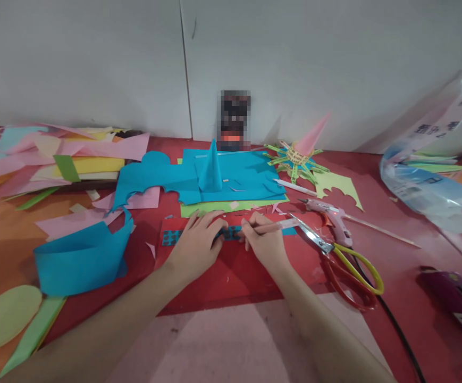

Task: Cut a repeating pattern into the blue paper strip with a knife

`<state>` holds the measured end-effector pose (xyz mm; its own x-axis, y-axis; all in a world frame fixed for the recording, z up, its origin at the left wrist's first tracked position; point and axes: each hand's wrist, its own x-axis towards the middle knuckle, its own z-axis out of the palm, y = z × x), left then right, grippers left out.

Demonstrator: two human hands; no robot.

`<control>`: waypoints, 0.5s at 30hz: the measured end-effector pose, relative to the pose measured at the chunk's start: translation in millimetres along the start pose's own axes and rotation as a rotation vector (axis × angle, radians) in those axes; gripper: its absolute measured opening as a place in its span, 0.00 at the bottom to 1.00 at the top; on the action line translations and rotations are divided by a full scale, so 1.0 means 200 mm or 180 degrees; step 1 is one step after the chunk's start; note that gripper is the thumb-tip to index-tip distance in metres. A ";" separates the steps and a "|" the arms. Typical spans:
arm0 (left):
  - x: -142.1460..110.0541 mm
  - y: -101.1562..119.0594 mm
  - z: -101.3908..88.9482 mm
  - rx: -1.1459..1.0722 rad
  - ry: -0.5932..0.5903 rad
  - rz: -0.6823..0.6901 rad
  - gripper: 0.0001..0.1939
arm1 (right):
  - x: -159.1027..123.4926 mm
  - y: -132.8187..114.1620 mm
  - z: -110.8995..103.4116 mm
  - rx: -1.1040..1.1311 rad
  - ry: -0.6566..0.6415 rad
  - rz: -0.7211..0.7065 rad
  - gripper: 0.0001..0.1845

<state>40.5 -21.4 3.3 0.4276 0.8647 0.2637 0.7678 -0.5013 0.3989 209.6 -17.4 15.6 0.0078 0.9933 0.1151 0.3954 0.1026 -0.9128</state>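
A blue paper strip [170, 238] with dark marks along it lies across a red sheet [226, 284]. My left hand [196, 242] rests over the strip's left part, fingers bent and a little apart, pressing it down. In my right hand [265, 243] is a pen [274, 227], held with its tip end down at the strip; the tip itself is hidden by the fingers. The strip's plain blue end shows to the right of that hand. Close by on the right lie scissors [326, 247] with one red and one yellow handle.
Behind the hands, a blue paper cone [211, 173] stands on blue sheets [250, 170]. At right are a pink glue gun [332, 215], a white pen [300, 188], a paper figure with a pink cone [312, 135] and a purple tool [448, 298]. Paper scraps [95, 159] and a blue band [81, 263] lie left.
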 end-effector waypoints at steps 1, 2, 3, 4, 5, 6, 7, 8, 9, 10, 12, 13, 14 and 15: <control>0.00 0.00 0.00 0.0005 0.0005 0.0000 0.10 | 0.00 0.00 0.00 -0.0008 0.0026 0.0014 0.17; 0.00 0.00 0.00 0.0007 0.0008 0.0002 0.10 | 0.00 0.00 0.00 -0.0025 0.0063 0.0019 0.17; 0.00 0.00 0.01 0.0007 0.0011 0.0009 0.10 | 0.00 0.00 0.00 -0.0053 0.0098 0.0017 0.17; 0.00 0.00 0.01 0.0010 0.0009 0.0012 0.09 | 0.00 -0.01 0.00 -0.0082 0.0136 0.0008 0.17; 0.00 0.00 0.01 0.0018 0.0004 0.0009 0.09 | 0.00 -0.01 0.00 -0.0101 0.0164 -0.0001 0.17; 0.00 0.00 0.01 0.0029 -0.0003 0.0002 0.09 | 0.00 -0.01 0.00 -0.0098 0.0182 0.0003 0.17; 0.00 0.00 0.01 0.0038 -0.0013 -0.0008 0.10 | 0.00 -0.01 0.00 -0.0065 0.0190 0.0032 0.16; 0.00 0.00 0.01 0.0045 -0.0031 -0.0017 0.10 | 0.00 -0.01 0.00 -0.0006 0.0198 0.0080 0.16; 0.00 0.00 0.01 0.0050 -0.0042 -0.0027 0.10 | 0.00 -0.01 0.00 0.0065 0.0201 0.0134 0.16; 0.00 0.00 0.01 0.0053 -0.0059 -0.0030 0.10 | 0.00 -0.01 0.00 0.0134 0.0208 0.0186 0.16; 0.00 0.00 0.00 0.0059 -0.0078 -0.0033 0.10 | 0.00 -0.02 0.00 0.0215 0.0218 0.0241 0.17; 0.00 0.00 0.00 0.0065 -0.0084 -0.0031 0.10 | 0.00 -0.02 0.00 0.0217 0.0223 0.0239 0.17; 0.00 0.00 0.00 0.0068 -0.0085 -0.0033 0.09 | 0.00 -0.02 0.00 0.0197 0.0225 0.0229 0.17; 0.00 0.00 0.00 0.0066 -0.0083 -0.0035 0.09 | 0.00 -0.02 0.00 0.0171 0.0230 0.0215 0.17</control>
<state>41.3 -21.8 3.5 0.4313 0.8708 0.2362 0.7821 -0.4913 0.3832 208.1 -17.7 18.9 0.0998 0.9919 0.0789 0.3419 0.0403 -0.9389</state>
